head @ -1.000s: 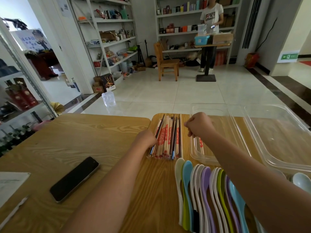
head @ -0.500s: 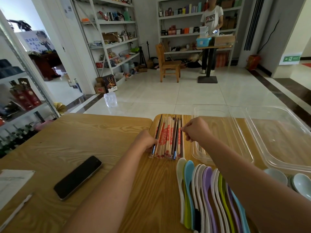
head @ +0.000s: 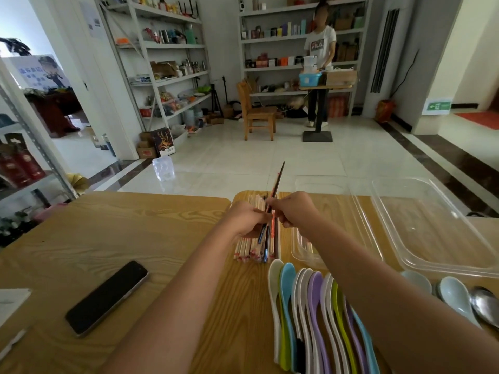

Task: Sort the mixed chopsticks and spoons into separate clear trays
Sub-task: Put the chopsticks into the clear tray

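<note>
One dark chopstick (head: 278, 179), tipped up over the chopstick pile (head: 247, 251), is pinched by the right hand (head: 294, 211) while the left hand (head: 247, 220) lies on the pile, grip unclear; next it should go into the near clear tray (head: 348, 209).
</note>
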